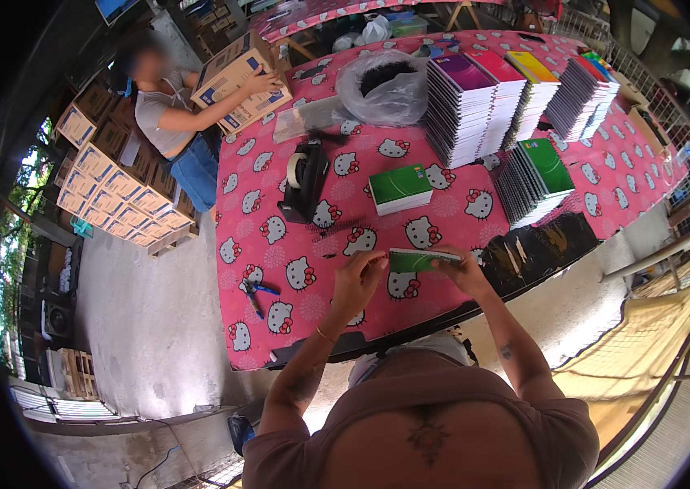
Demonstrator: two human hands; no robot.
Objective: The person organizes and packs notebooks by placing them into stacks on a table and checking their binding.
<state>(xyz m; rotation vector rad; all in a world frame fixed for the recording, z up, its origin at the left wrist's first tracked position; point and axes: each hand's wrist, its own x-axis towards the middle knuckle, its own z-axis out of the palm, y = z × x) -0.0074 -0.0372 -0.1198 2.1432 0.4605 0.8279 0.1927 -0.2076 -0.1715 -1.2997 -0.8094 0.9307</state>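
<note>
A green-covered notebook (412, 262) is held over the near edge of the table, its white page edge facing up. My right hand (465, 274) grips it by its right end. At the notebook's left end my left hand (356, 284) is closed in a pinch; whatever its fingertips hold is too small to make out. Just beyond lies a short stack of green notebooks (399, 187). Blue-handled pliers (257, 295) rest to the left of my left hand. Farther off stands a black tape dispenser (305, 181) with a roll of tape.
Tall stacks of spiral notebooks (461, 106) and a green stack (534, 181) stand at the right on the pink patterned table (312, 314). A clear plastic bag (386, 85) holds black wire-like pieces. At far left, another person holds a cardboard box (241, 81) near piled boxes (113, 183).
</note>
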